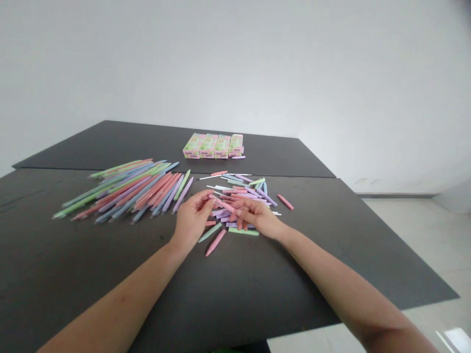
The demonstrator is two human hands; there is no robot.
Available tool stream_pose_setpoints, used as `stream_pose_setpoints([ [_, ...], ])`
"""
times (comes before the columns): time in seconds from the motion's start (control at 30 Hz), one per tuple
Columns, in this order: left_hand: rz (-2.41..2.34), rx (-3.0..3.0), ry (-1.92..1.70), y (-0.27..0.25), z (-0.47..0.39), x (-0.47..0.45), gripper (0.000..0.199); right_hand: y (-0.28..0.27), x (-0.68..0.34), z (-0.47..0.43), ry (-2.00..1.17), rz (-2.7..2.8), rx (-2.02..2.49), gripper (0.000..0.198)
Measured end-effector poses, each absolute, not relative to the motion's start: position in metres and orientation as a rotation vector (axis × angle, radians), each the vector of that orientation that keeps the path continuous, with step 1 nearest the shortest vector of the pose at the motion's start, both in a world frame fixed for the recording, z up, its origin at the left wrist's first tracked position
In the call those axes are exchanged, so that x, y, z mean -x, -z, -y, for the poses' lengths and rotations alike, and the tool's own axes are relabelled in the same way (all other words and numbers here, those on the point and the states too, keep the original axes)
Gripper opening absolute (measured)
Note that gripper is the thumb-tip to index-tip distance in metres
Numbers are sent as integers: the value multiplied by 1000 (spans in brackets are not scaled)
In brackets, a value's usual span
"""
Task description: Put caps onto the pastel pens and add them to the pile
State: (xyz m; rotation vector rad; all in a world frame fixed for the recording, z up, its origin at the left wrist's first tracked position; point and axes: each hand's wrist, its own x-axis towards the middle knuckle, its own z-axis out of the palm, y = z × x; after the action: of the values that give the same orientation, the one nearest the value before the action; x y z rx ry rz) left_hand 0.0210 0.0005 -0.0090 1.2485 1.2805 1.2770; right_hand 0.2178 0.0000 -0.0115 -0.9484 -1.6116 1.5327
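Observation:
A pink pen barrel (225, 204) slants between my two hands above a loose pile of pen parts. My left hand (193, 213) pinches its upper left end between thumb and fingers. At the lower right end, my right hand (259, 215) has thumb and fingers closed on the same barrel. Under and around the hands lie purple, pink, green and blue pen pieces (267, 196), partly covered by my fingers. Thin white refills (209, 177) lie among them. Closer to me rest a pink pen piece (215, 243) and a green one (210, 233).
Left of my hands, a large heap of pastel pens (128, 189) spreads over the dark table (294, 279). Several pink and green boxes (208, 146) stand in a row farther back, with a purple piece (238, 157) beside them. A lone pink piece (285, 201) lies to the right.

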Motion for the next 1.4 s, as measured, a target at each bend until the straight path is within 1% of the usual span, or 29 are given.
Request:
stream_pose_setpoints([
  [0.07,-1271,-1268,-1333,9,-2,-18,40,8,-229,-5,-1329,1689,1100,31],
  [0.1,-1263,-1273,-1365,11,-3,-17,39,5,-238,-9,-1143,1737,1211,31],
  [0.13,-1258,-1271,-1394,13,-5,-15,39,1,-251,-14,-879,1763,1345,30],
  [0.2,-1242,-1232,-1433,19,-8,-13,41,-4,-280,-25,-328,1777,1625,23],
  [0.23,-1239,-1211,-1434,22,-10,-11,42,-6,-294,-30,-154,1795,1725,20],
  [0.3,-1229,-1205,-1467,27,-15,-10,41,-8,-316,-37,-21,1847,1857,17],
  [0.4,-1178,-1196,-1520,32,-20,-9,38,-7,-321,-39,-116,1942,1837,17],
  [0.5,-1141,-1177,-1582,32,-24,-9,31,-5,-299,-32,-323,2080,1568,18],
  [0.57,-1134,-1177,-1592,32,-25,-8,27,-4,-281,-28,-402,2160,1395,19],
  [0.73,-1135,-1179,-1598,30,-26,-6,26,-4,-249,-32,-425,2296,1265,21],
  [0.93,-1156,-1169,-1603,32,-28,-5,28,-7,-228,-52,-234,2487,1398,17],
  [1.2,-1177,-1167,-1595,33,-29,-4,26,-8,-230,-54,-207,2481,1577,17],
  [1.33,-1197,-1147,-1586,33,-28,-4,27,-12,-243,-54,-303,2372,1561,16],
  [1.4,-1205,-1132,-1582,34,-28,-4,27,-15,-249,-55,-489,2234,1512,20],
])
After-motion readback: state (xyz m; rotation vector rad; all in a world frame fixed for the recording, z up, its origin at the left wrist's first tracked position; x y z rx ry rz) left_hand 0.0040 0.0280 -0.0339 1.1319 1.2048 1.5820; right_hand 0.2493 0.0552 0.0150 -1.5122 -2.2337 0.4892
